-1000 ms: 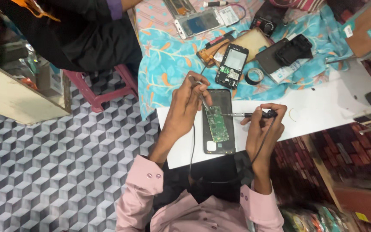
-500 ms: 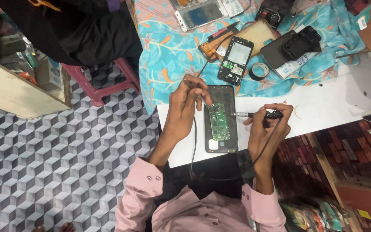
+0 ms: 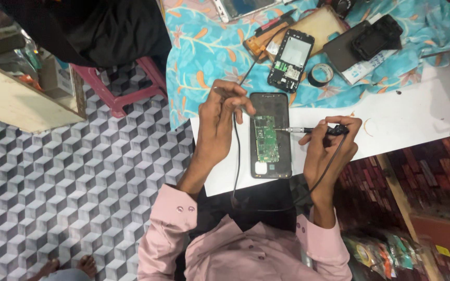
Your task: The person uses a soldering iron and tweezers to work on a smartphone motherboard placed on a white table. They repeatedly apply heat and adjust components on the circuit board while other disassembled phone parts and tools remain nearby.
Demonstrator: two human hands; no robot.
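Note:
An opened black phone with a green circuit board showing lies on the white table in front of me. My left hand holds a thin probe with a black cable, its tip near the board's upper left. My right hand holds a second pen-like probe with a metal tip that touches the board's right edge. Both cables run down toward my body.
A turquoise flowered cloth covers the far part of the table, with another opened phone, a tape roll, a brown case and a black device. A pink stool stands on the patterned floor to the left. Another person's bare feet show at bottom left.
The view has shifted slightly. Both hands stay on the probes over the phone's board with only small movements.

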